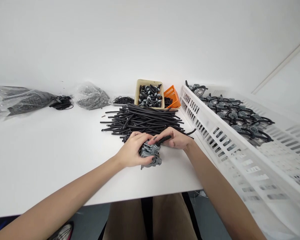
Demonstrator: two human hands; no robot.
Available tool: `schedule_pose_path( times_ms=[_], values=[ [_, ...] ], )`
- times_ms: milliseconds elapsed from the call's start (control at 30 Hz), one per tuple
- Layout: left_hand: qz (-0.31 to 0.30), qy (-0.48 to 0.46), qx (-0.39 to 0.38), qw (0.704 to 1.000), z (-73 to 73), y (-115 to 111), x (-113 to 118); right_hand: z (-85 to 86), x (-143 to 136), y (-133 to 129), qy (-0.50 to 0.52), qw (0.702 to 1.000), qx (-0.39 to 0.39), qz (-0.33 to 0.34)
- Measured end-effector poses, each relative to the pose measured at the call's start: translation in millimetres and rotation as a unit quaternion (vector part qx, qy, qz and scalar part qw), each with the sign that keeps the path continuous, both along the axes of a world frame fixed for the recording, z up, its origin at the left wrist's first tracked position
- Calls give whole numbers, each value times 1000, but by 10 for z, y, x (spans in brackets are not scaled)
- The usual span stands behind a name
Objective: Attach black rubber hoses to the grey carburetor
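Note:
My left hand is wrapped round a grey metal carburetor just above the table's front part, its thumb along the near side. From the carburetor's top sticks out a cap with a black rubber boot, tilted to the right. My right hand is closed at this cap, index finger on its metal part and the other fingers behind the boot. Its thumb is partly hidden. Right behind both hands lies a heap of black rubber hoses.
A white slotted crate with carburetors stands at the right. At the back are a cream bin of capped parts, an orange basket, a tray of thin black rings and plastic bags of small parts.

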State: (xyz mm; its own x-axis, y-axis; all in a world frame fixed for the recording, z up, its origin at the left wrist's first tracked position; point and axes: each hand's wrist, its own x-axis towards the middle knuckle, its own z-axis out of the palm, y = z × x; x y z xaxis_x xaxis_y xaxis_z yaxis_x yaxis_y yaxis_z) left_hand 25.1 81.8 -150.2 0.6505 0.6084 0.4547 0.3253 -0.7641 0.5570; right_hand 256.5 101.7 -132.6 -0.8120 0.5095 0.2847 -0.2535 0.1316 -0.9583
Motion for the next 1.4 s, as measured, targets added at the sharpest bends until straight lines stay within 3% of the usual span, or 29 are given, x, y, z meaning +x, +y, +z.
schedule_pose_path(
  times_ms=[133, 267, 533, 800, 1100, 1400],
  values=[
    [-6, 0, 5, 1000, 12, 0, 0, -16, 18, -23, 29, 999, -43, 5],
    [-11, -5, 12, 1000, 0, 7, -8, 19, 3, -37, -5, 1000, -12, -14],
    [-17, 5, 5, 1000, -22, 25, -20, 49, -51, -29, 56, 998, -9, 17],
    [-7, 4, -9, 1000, -21, 18, -4, 128, -124, -85, 38, 998, 2, -41],
    [-5, 11, -1, 1000, -2, 26, 11, 99, -245, -90, 67, 992, 15, -110],
    [-6, 8, 11, 1000, 15, 24, 16, 50, -178, -48, 58, 994, -8, -95]
  ],
)
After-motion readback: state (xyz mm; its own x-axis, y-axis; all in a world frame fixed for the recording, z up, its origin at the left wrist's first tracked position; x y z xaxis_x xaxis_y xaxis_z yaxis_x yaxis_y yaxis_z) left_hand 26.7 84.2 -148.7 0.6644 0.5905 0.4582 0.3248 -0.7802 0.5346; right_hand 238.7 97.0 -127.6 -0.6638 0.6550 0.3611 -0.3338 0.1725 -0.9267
